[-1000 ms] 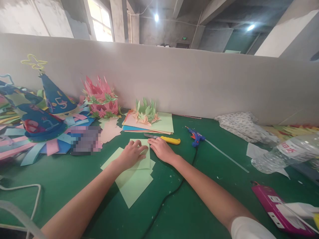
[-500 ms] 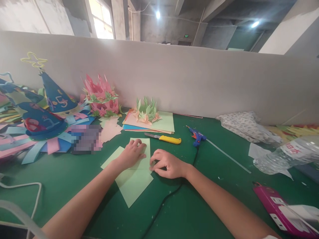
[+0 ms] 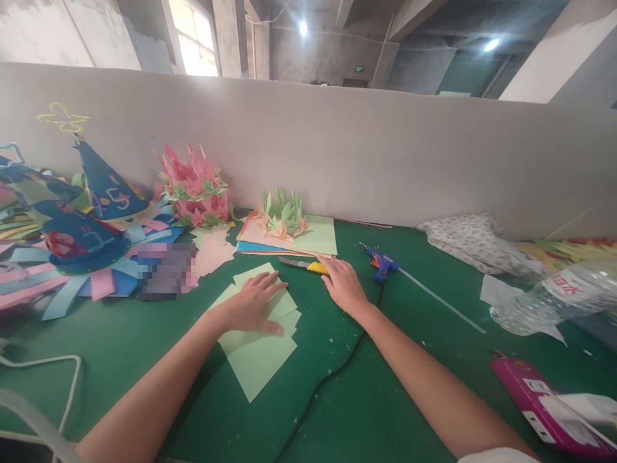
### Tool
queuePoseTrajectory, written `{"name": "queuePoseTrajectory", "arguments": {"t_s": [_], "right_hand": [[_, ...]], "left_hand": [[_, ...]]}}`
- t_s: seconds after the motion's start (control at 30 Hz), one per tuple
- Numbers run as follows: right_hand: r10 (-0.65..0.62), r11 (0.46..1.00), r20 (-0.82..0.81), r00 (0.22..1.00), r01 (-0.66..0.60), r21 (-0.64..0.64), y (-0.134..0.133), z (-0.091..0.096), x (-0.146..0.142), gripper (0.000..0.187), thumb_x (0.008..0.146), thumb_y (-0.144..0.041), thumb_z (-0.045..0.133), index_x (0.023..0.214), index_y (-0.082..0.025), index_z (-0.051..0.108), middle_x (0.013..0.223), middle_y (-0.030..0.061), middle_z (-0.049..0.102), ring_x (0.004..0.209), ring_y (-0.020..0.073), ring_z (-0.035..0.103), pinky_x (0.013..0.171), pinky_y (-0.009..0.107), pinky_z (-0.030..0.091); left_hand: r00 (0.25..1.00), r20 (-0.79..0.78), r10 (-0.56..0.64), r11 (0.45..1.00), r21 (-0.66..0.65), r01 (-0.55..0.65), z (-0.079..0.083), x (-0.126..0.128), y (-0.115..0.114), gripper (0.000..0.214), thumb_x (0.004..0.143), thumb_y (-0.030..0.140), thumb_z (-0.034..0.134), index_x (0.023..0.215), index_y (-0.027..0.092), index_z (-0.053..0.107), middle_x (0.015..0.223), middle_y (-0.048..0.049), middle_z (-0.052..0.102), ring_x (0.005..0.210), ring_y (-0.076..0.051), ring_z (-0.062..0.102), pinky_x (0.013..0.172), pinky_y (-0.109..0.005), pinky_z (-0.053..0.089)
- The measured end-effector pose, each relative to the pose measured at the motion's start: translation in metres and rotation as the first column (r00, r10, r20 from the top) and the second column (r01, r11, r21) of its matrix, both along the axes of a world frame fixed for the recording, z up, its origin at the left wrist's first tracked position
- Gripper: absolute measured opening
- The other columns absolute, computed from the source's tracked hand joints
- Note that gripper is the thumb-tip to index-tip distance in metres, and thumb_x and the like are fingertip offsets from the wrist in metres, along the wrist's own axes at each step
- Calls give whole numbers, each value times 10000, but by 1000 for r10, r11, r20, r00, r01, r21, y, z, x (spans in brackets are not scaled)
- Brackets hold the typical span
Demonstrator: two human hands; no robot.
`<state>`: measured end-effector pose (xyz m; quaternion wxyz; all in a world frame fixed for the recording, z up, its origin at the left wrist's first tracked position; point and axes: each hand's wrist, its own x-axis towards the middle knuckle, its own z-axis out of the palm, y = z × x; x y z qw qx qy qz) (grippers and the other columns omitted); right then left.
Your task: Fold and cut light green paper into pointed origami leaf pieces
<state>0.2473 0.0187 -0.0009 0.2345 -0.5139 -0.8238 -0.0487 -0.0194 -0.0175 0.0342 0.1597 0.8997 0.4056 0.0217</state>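
Right hand (image 3: 345,287) now away from green sheets (image 3: 259,361), at yellow knife (image 3: 314,267), grip unclear; left hand (image 3: 249,303) spread on sheets.

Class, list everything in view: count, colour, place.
partition: one, grey, back
window: one, white, top left
lamps: two, white, ceiling
table: one, green, foreground
hats: at least two, blue, left
strips: many, multicoloured, around hats
crowns: at least two, pink and green, back
paper stack: one, multicoloured, back centre
scraps: several, peach, left of paper stack
sheets: several, pale green, centre
knife: one, yellow handle, centre
glue gun: one, blue, right of knife
cord: one, black, centre front
bottle: one, transparent, right
cloth: one, white patterned, back right
power strip: one, magenta, front right
cable: one, white, front left
left hand: one, bare, on sheets
right hand: one, bare, at knife
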Motion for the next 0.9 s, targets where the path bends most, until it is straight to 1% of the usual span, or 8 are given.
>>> {"name": "queuePoseTrajectory", "arguments": {"t_s": [0.1,0.2,0.3,0.43,0.53,0.7,0.8,0.9], "right_hand": [[-39,999,29,999,40,-36,1,-4,-1,461,854,-144,399,1312,-198,393,1053,107,576,941,258,520,832,417,418],[-70,997,-18,997,69,-43,-2,-2,-4,442,860,-132,357,1293,-201,414,1054,116,539,911,253,524,765,385,442],[-33,997,-137,990,24,-67,-9,9,-5,429,871,-160,341,1291,-225,398,1126,100,495,954,233,522,763,356,457],[36,978,-217,975,-80,-193,-24,27,-2,408,854,-222,416,1259,-273,430,1081,64,506,885,196,543,705,306,478],[133,937,-236,963,-200,-286,-34,36,6,361,869,-289,438,1228,-317,467,1040,36,519,871,171,546,733,287,475],[308,859,-166,937,-349,-374,-44,33,21,380,859,-270,465,1233,-333,491,1011,36,513,775,143,530,667,266,459],[369,866,-96,924,-379,-326,-45,30,22,356,841,-241,479,1184,-303,550,959,45,524,764,152,514,680,287,439],[422,864,-56,905,-420,-278,-44,29,21,348,832,-226,480,1163,-269,577,895,56,535,764,167,497,658,293,419]], "left_hand": [[999,-13,50,999,-1,-50,0,-4,2,854,659,697,512,1368,283,279,1489,-130,139,1336,-387,123,992,-543,253],[997,24,80,997,11,-80,-2,-5,3,724,699,648,514,1301,270,374,1474,-132,193,1326,-365,177,983,-511,286],[995,59,79,997,15,-80,0,-4,2,543,749,571,506,1179,241,467,1452,-119,257,1327,-325,191,1003,-482,276],[995,59,79,997,-15,-79,6,-3,2,335,817,485,443,988,216,546,1417,-102,330,1334,-279,194,1024,-460,258],[997,15,74,995,-72,-73,11,-7,3,437,753,589,487,1000,233,547,1465,-84,237,1343,-319,143,1020,-496,245],[994,-64,93,987,-124,-100,12,-19,8,816,583,739,545,1259,308,388,1493,-80,134,1321,-392,120,988,-557,246],[984,-69,166,985,-34,-168,7,-23,11,817,625,744,500,1310,326,345,1465,-87,213,1268,-389,225,951,-547,290],[970,-41,238,966,116,-232,0,-21,16,618,782,662,377,1306,334,385,1344,-94,392,1182,-347,356,926,-527,319]]}}
